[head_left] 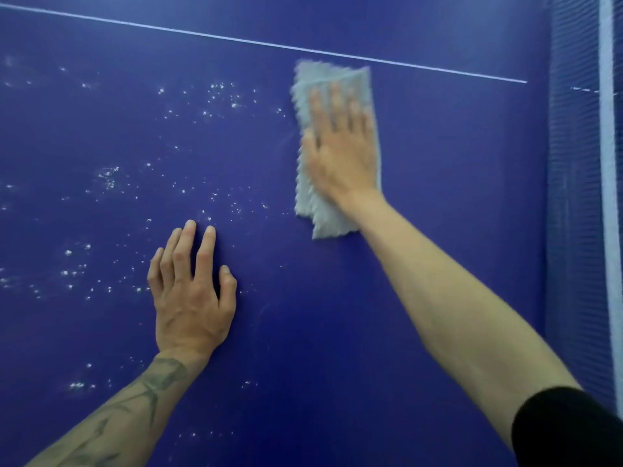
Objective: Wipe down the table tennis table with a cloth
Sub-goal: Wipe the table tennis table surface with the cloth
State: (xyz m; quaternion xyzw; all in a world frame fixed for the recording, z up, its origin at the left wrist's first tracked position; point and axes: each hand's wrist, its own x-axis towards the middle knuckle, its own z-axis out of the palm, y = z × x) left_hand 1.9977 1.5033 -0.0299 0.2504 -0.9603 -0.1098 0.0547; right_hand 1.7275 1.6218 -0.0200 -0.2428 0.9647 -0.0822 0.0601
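Smooth blue table [438, 136], speckled white, zigzag-edged cloth [305, 197]

Your right hand [340, 146] flat and palm down, fingers straight and slightly apart (outline blurred), right arm [448, 291] stretched well forward, your left hand [192, 294] flat, palm down, fingers splayed, left forearm [135, 409] tattooed.

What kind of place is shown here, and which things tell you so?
Probably a games room or sports hall, but the surroundings are out of view. Clues: the blue table top with a thin white line, and a net with a white band on the right.
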